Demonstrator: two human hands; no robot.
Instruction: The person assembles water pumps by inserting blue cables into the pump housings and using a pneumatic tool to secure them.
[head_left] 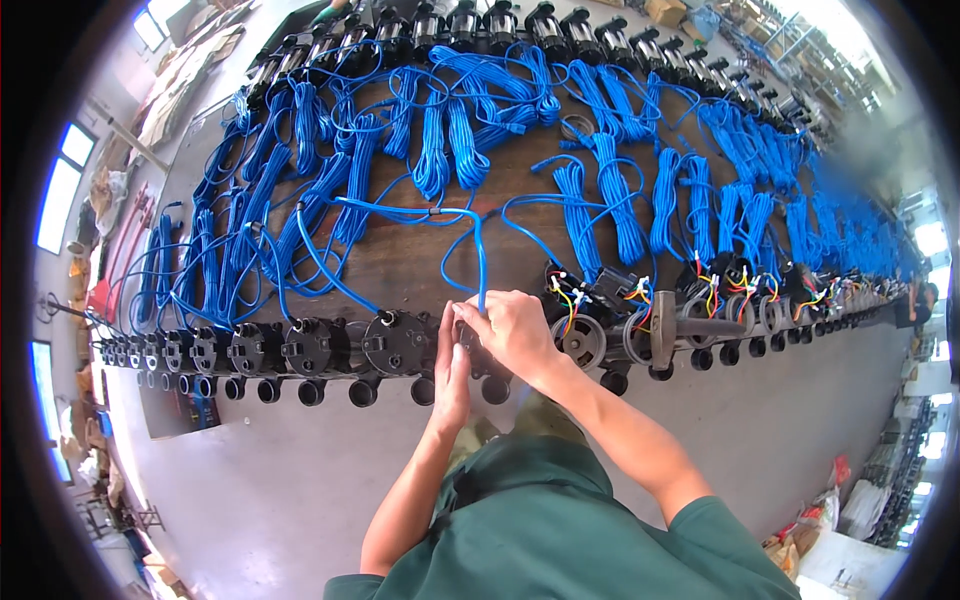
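A blue cable (480, 250) comes down from the table to a pump in the near row, most of which my hands hide. My right hand (515, 332) is closed around the cable's lower end, fingers curled at the pump's top. Flat against the pump's left side rests my left hand (452, 375), its fingers stretched upward. Just left of it stands a black round-capped pump (398, 343) with its own blue cable fitted. To the right, an uncapped pump (580, 340) shows coloured wires and a round grey opening.
A hammer (663, 332) lies across the uncapped pumps on the right. Bundled blue cables (470, 150) cover much of the brown tabletop (400, 265). More pumps with clear cylinders (465, 28) line the far edge. Capped black pumps (257, 348) extend leftward along the near edge.
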